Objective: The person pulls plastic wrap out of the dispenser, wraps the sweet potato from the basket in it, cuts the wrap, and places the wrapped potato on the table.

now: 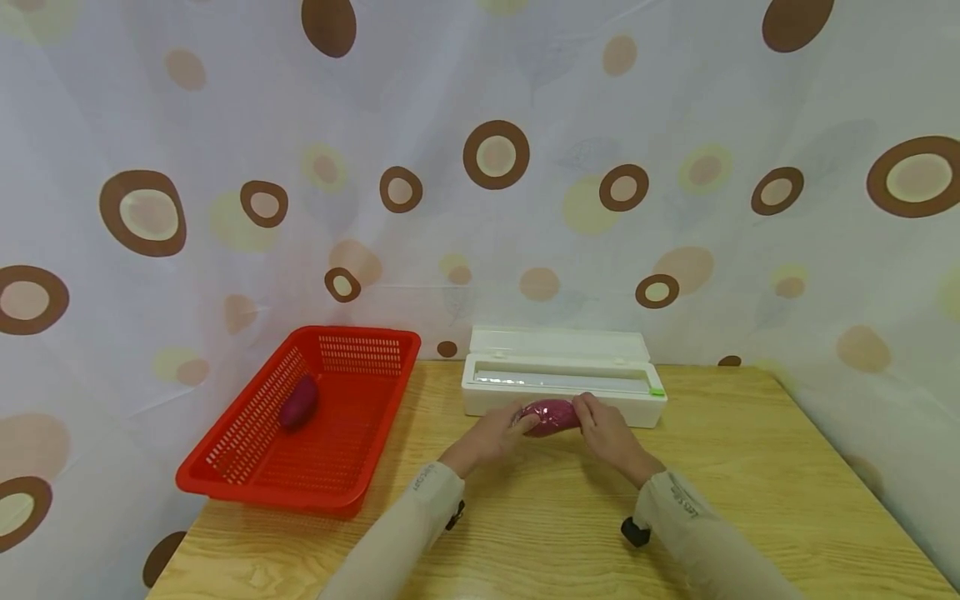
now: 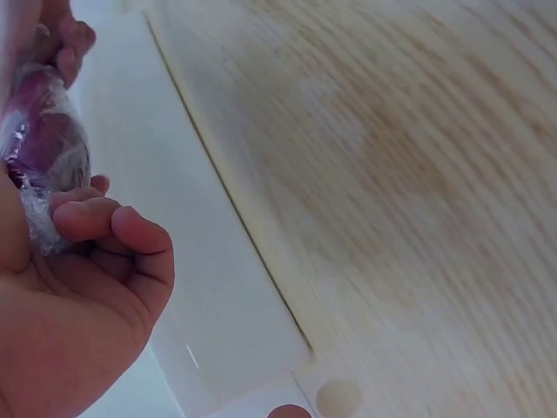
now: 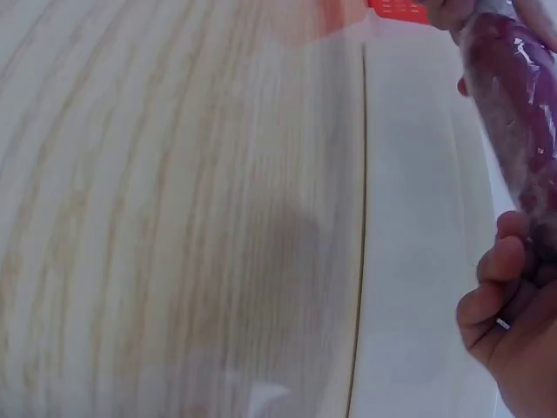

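Note:
A purple sweet potato (image 1: pixel 552 417) wrapped in shiny cling film is held up level, in front of a white cling film dispenser (image 1: pixel 562 402). My left hand (image 1: pixel 493 435) grips its left end, fingers curled over the gathered film, as the left wrist view shows at the film's twisted end (image 2: pixel 43 222). At the other end, my right hand (image 1: pixel 609 433) pinches the film and the tip; its curled fingers (image 3: pixel 500 279) show in the right wrist view. The dispenser's lid (image 1: pixel 558 343) stands up, and a film roll (image 1: pixel 562 382) lies inside.
To the left stands a red plastic basket (image 1: pixel 352 442) with one unwrapped purple sweet potato (image 1: pixel 300 402) in it. A green slider (image 1: pixel 657 392) sits at the dispenser's right end. Behind the wooden table (image 1: pixel 540 533) hangs a patterned curtain (image 1: pixel 480 233).

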